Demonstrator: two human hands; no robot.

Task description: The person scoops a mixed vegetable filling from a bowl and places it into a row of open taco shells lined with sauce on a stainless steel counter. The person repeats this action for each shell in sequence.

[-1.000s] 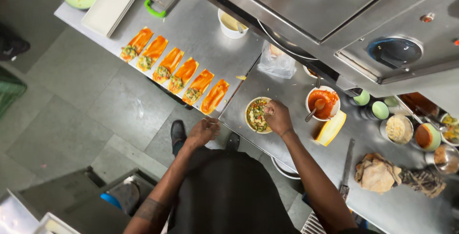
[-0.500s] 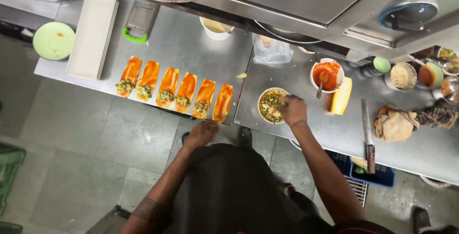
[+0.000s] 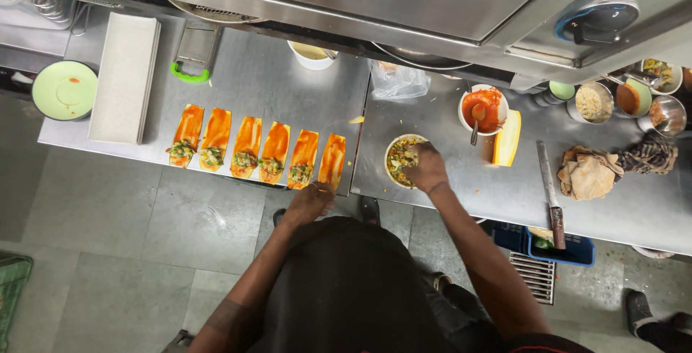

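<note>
The right hand (image 3: 427, 168) is dipped into the filling bowl (image 3: 401, 160), grip hidden; the left hand (image 3: 308, 204) is rested, loosely open, just below the last sauced wrap (image 3: 332, 160).

Right hand (image 3: 427, 168) in filling bowl (image 3: 401, 160), centre. Left hand (image 3: 308, 201) at desk (image 3: 252, 86) edge, touching last of six sauced wraps (image 3: 331, 160). Sauce bowl (image 3: 483, 108) at 1 o'clock, knife (image 3: 551, 194) at 3.

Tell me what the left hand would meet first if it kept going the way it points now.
Likely the unfilled sauced strip at the row's right end; the left hand is at its near edge.
</note>
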